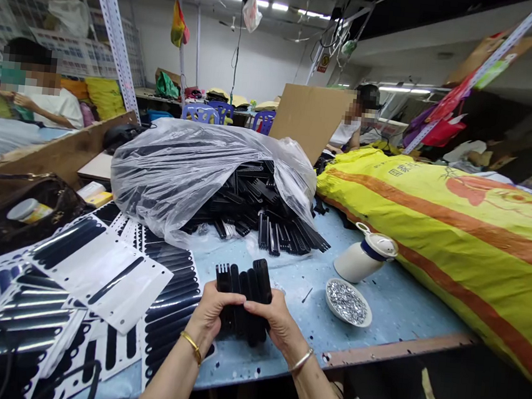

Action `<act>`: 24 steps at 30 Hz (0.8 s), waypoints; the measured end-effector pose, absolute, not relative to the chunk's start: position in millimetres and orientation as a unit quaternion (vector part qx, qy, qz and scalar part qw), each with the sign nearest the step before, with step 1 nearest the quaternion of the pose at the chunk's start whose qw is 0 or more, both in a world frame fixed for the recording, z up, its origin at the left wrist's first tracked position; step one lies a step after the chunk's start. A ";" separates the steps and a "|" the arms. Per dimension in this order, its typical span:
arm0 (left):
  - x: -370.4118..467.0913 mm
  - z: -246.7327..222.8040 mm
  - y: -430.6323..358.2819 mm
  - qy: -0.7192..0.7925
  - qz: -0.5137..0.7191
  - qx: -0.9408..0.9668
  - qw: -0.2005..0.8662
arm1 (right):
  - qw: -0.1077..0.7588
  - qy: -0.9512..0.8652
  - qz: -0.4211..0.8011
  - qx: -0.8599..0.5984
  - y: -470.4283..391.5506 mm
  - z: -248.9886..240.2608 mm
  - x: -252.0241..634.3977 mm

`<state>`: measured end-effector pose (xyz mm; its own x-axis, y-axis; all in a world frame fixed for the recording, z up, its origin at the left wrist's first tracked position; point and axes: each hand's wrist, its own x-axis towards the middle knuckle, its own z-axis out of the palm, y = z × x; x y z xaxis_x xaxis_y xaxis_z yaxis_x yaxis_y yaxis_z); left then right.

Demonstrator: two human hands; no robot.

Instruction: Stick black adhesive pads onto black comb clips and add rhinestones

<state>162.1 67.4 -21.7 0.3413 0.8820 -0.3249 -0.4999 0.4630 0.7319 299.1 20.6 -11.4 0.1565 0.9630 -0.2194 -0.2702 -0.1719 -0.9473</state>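
Both my hands grip a row of black plastic strips above the front of the table. My left hand is closed round the left side, its thumb across the front. From the right, my right hand closes on the same strips, and the two thumbs nearly meet. The leftmost strip ends in slots like teeth; several others have rounded ends. Behind them, a large clear plastic bag lies with its mouth towards me, and many similar black strips spill out of it.
Sheets of black stickers cover the table's left side. At right stand a white lidded pot and a bowl of small shiny metal pieces. A big yellow sack borders the right. A brown bag lies left. Two people sit farther back.
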 end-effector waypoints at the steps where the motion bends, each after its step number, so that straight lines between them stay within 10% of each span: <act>1: 160.8 -18.6 65.1 0.362 0.444 0.268 0.775 | 0.548 -0.334 0.563 -0.521 15.7 -9.9 297.7; 11: 117.8 19.1 -12.1 0.341 0.330 0.549 0.688 | 0.502 -0.391 0.431 -0.639 -104.9 16.2 312.2; 24: 116.2 -169.6 -68.9 0.380 -0.070 0.780 0.492 | 0.414 -0.232 0.607 -0.637 -165.2 -94.7 282.6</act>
